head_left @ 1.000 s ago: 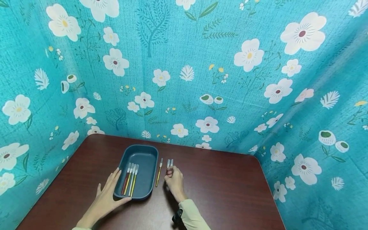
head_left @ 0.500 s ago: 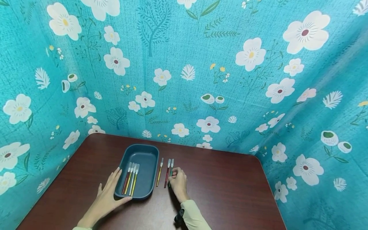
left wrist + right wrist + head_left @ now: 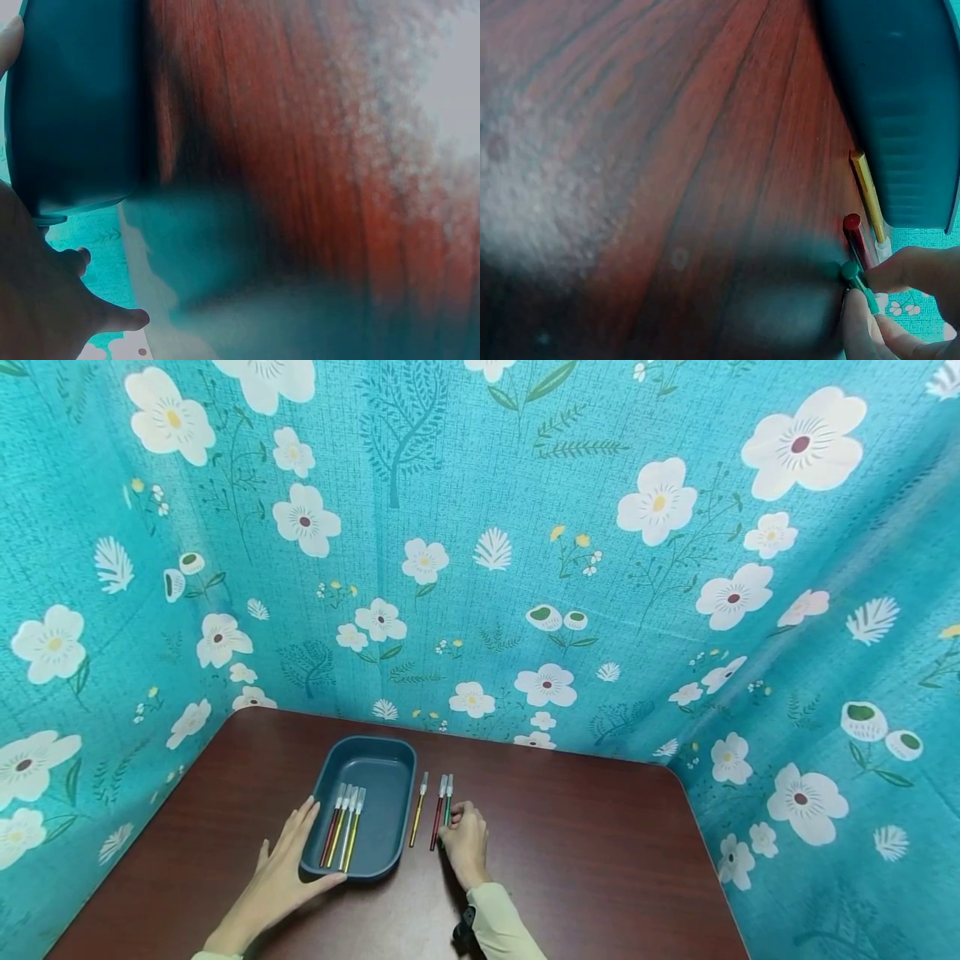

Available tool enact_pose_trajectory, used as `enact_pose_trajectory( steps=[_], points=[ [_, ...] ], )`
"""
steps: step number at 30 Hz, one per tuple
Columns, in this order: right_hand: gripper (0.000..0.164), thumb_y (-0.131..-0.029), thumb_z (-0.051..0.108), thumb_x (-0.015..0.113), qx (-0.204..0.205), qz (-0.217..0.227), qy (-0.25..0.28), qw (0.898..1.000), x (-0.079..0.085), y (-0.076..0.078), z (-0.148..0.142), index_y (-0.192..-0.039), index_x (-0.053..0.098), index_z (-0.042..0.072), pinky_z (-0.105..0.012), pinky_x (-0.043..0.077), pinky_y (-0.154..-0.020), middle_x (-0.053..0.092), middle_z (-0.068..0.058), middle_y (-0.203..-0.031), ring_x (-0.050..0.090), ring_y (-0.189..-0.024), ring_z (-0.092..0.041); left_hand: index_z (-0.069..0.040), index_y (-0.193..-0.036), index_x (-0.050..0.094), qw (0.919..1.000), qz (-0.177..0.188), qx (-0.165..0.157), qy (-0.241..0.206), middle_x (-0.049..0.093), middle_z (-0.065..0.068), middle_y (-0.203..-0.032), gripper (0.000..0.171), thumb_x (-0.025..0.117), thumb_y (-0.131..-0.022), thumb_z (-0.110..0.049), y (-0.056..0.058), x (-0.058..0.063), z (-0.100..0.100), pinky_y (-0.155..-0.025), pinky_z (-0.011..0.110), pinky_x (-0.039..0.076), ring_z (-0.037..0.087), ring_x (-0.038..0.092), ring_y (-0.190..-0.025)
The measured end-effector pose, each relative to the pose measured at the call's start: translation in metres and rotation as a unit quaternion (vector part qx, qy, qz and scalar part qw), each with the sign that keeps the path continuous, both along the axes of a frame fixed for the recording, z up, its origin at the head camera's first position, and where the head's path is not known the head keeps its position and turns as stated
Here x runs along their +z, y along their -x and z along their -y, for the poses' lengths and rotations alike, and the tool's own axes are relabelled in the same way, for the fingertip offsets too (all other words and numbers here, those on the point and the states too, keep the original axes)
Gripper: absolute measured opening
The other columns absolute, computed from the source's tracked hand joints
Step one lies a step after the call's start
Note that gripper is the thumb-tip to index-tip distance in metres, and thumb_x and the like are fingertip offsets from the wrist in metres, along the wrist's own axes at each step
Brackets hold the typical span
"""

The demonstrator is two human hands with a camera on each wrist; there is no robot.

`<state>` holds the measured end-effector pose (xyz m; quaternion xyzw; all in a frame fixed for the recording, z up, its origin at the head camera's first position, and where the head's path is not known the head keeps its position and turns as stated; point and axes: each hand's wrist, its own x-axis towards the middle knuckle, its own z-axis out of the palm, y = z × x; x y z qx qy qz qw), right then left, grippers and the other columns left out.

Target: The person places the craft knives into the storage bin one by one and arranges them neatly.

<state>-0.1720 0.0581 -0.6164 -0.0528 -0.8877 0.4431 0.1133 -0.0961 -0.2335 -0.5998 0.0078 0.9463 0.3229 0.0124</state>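
Note:
My right hand [image 3: 467,843] pinches the lower end of a green craft knife [image 3: 859,281] lying on the table; its clear cap points away from me. Just left of it lies a red craft knife [image 3: 437,822], close alongside. A golden-yellow craft knife [image 3: 417,818] lies farther left, beside the dark blue tray [image 3: 384,835]. Inside the tray, several capped craft knives [image 3: 341,831] in red, yellow and silver lie side by side at the left. My left hand [image 3: 273,877] rests on the tray's near left corner, fingers straight and spread, thumb along the front rim.
The brown wooden table [image 3: 585,852] extends right of the knives and behind the tray. A turquoise floral curtain [image 3: 480,610] hangs around its back and sides. In the left wrist view, the tray's outer wall [image 3: 79,105] stands beside the left hand.
My right hand has shifted slightly right, off the red knife and onto the green one. The red knife's handle now shows. My left hand stays at the tray.

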Motion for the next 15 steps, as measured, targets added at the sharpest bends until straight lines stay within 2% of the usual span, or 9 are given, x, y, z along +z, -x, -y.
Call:
enact_pose_trajectory(
  steps=[10,15],
  points=[
    [0.032,-0.069,-0.002,0.090,-0.019,-0.009,-0.052,0.998,0.0002,0.0040,0.0066,-0.097,0.075,-0.002,-0.045,0.060,-0.071,0.069,0.000,-0.076,0.068,-0.072,-0.023,-0.015,-0.170,0.014,1.0000,-0.001,-0.001,0.000,0.016,0.022,-0.173,0.127,0.084,-0.078,-0.068,0.0006,-0.0022,0.0009,-0.104,0.093,0.008,0.055,0.013,-0.155],
    [0.030,-0.070,-0.002,0.090,-0.019,-0.020,-0.071,0.997,0.0016,0.0035,0.0088,-0.097,0.077,-0.004,-0.048,0.061,-0.072,0.074,-0.005,-0.076,0.073,-0.074,-0.033,-0.017,-0.171,0.012,1.0000,-0.002,-0.003,-0.003,0.015,0.021,-0.174,0.128,0.084,-0.078,-0.069,0.0010,-0.0028,0.0017,-0.104,0.092,0.008,0.055,0.014,-0.155]
  ],
)
